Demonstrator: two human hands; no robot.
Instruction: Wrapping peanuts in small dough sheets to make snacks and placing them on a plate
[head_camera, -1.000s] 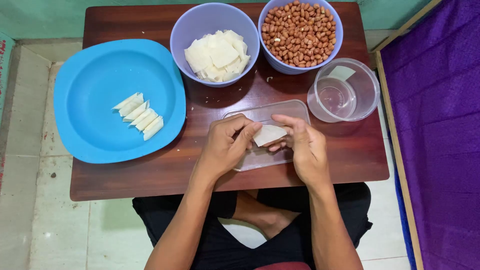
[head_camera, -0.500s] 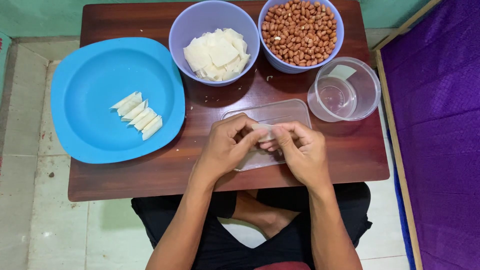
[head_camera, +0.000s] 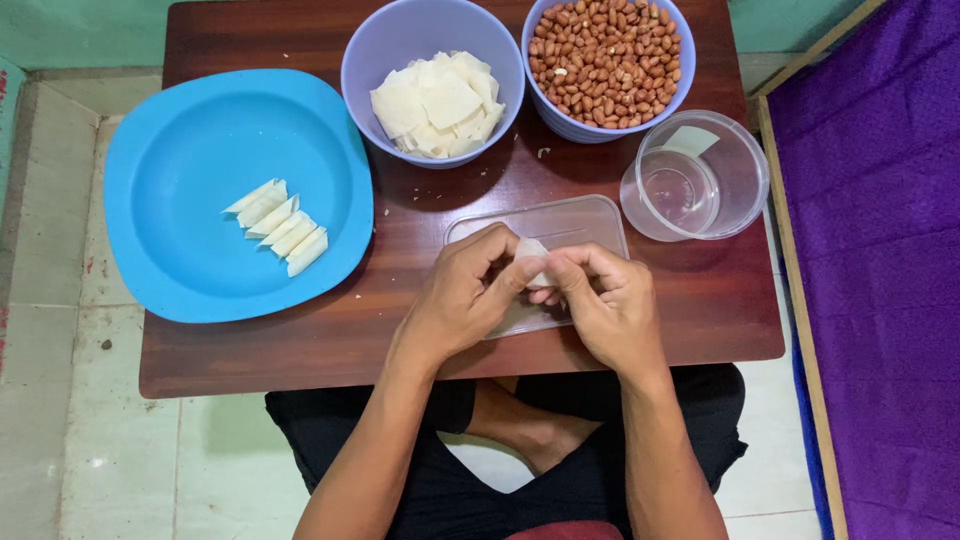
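My left hand (head_camera: 465, 295) and my right hand (head_camera: 605, 300) meet over a clear plastic lid (head_camera: 590, 222) lying flat on the dark wooden table (head_camera: 400, 340). Between their fingertips they pinch a small white pastry wrapper (head_camera: 531, 250), folded up and mostly hidden by the fingers. On the blue plate (head_camera: 180, 160) at the left lie several rolled white wrappers (head_camera: 277, 226) in a row. A lilac bowl (head_camera: 385, 40) behind my hands holds a pile of flat square wrappers (head_camera: 438, 105). A second lilac bowl (head_camera: 600, 128) beside it is full of peanuts (head_camera: 605, 55).
A clear round plastic tub (head_camera: 695, 175) with a little water stands at the right of the lid. A purple cloth (head_camera: 880, 270) covers the floor at the right. Tiled floor (head_camera: 60, 400) lies at the left. My crossed legs are under the table's near edge.
The wrapper lay open and flat between my fingers a second ago; now it is folded together and my fingertips have closed in around it.
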